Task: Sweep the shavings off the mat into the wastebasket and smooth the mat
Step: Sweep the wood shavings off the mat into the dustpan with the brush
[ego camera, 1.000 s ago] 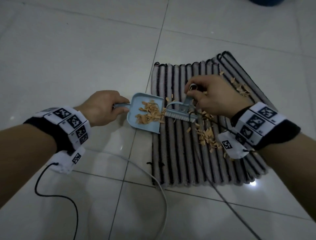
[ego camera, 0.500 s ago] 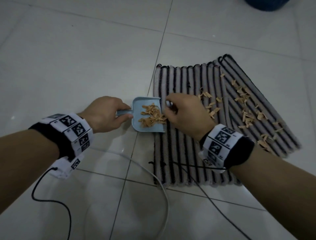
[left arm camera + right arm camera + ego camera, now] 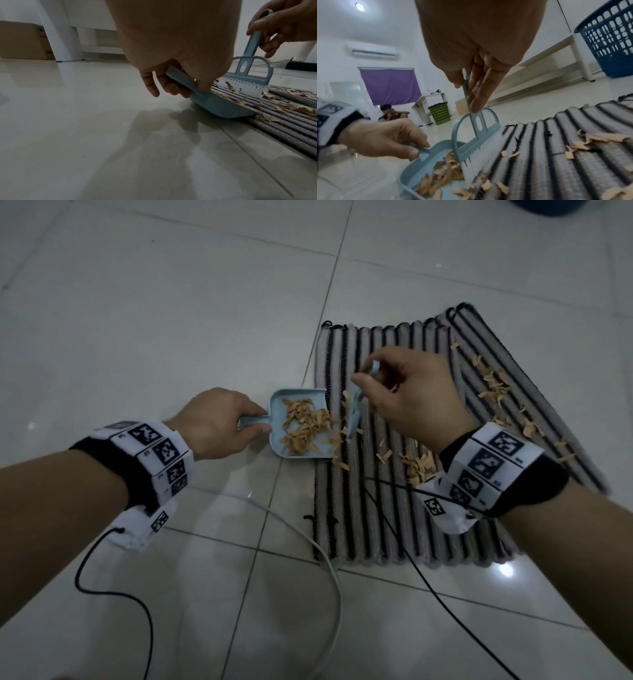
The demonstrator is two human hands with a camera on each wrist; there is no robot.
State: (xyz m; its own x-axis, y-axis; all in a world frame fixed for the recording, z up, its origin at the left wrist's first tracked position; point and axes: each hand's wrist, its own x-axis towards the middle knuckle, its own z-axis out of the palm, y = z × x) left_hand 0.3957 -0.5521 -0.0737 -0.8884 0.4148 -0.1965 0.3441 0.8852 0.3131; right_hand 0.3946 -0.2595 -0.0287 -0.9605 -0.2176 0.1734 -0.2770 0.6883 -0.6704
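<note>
Our left hand (image 3: 219,422) grasps the handle of the one blue dustpan (image 3: 298,424), its lip at the striped mat's (image 3: 376,508) left edge. Our right hand (image 3: 414,395) pinches the one brush (image 3: 243,79), bristles at that lip. Shavings (image 3: 493,386) lie scattered rightward; one blue wastebasket (image 3: 611,40) stands far right.

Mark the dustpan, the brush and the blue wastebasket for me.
dustpan (image 3: 278,405): head view, bare floor of the pan near its back wall.
brush (image 3: 243,84): left wrist view, white bristles.
blue wastebasket (image 3: 611,40): right wrist view, perforated side wall.
</note>
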